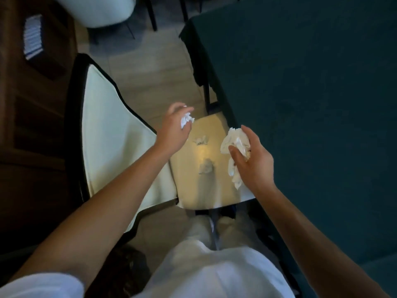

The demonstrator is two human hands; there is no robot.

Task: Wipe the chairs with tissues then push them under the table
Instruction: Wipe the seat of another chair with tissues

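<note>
Dim light lies over a tiled floor (150, 87), with dark wooden furniture (32, 104) along the far left edge of your view. Just right of that stands the chair (111, 134) you are working on, its pale backrest framed in black and its tan seat (204, 168) directly below you. Your left hand (174, 125) hovers over the seat's left edge, its fingers (180, 107) curled loosely around a small crumpled tissue (186, 121). On the seat itself lie two more tissue wads (200, 140), one near the back and one at the middle, both apart from your hands. Further right, your right hand (251, 155) hangs above the seat's right edge, palm turned toward you, its fingers and thumb pinching a larger bunched tissue (236, 143) that trails downward. To the right of the chair, the dark green bench (300, 104) fills the rest of the view, and the seat's right edge sits just beside it. At the top left, a second pale chair (96, 9) stands well apart across the floor.
</note>
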